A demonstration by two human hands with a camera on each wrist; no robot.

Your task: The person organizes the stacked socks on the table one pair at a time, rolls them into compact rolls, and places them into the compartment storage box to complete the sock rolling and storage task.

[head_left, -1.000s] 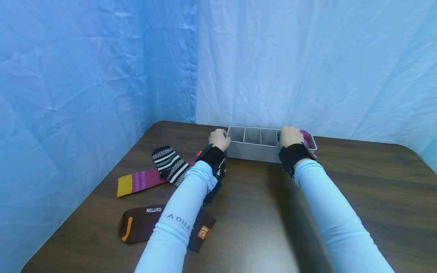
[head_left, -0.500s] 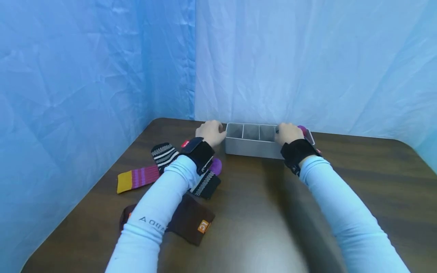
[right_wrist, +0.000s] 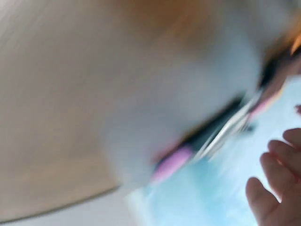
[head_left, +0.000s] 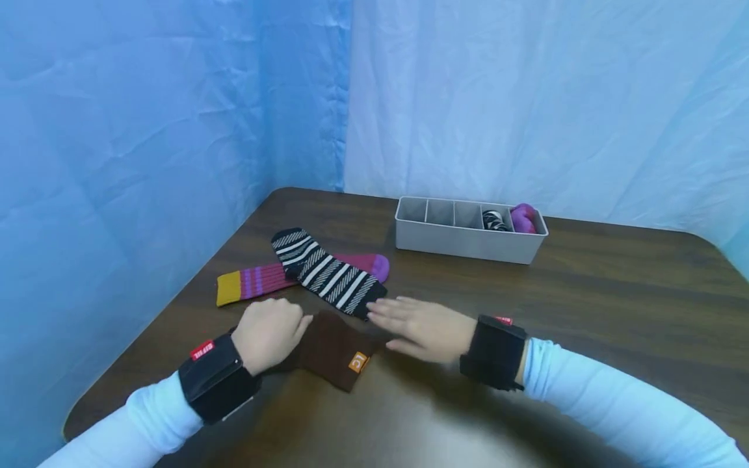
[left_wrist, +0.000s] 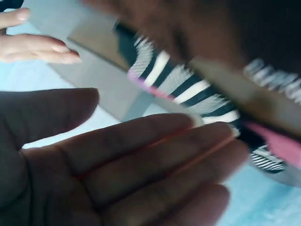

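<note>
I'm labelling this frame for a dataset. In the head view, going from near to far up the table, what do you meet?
Brown sock with an orange tag under the left hand and right hand → black-and-white striped sock → grey plastic divided organizer tray → blue cloth backdrop.

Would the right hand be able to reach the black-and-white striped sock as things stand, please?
Probably yes: the right hand hovers open beside the black-and-white striped sock, its fingertips nearly at the sock's end, nothing between.
</note>
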